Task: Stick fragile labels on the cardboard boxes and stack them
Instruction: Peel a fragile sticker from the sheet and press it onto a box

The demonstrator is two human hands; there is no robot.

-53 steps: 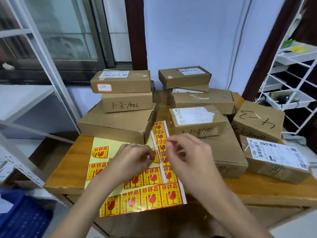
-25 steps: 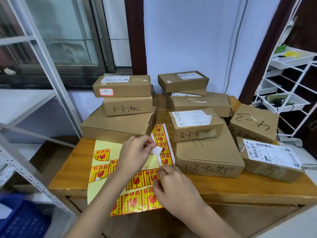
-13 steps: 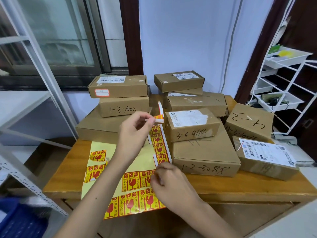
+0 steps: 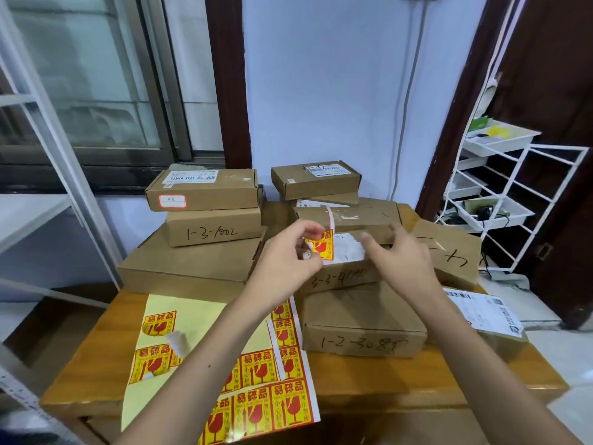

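The left hand [image 4: 288, 255] pinches a peeled label [image 4: 321, 245] over the near left corner of the box [image 4: 346, 268] atop the table's [image 4: 96, 364] middle stack. The right hand [image 4: 398, 261] hovers open over that box. The label looks light, floppy and tacky, best held by its edge. The sheet [image 4: 192, 316] lies at the table's front edge.

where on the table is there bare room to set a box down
Bare wood shows along the front edge of the table, between the sticker sheet and the right corner, before the box marked 1-2-3088. A narrow strip lies left of the sheet. The back is crowded with stacked boxes.
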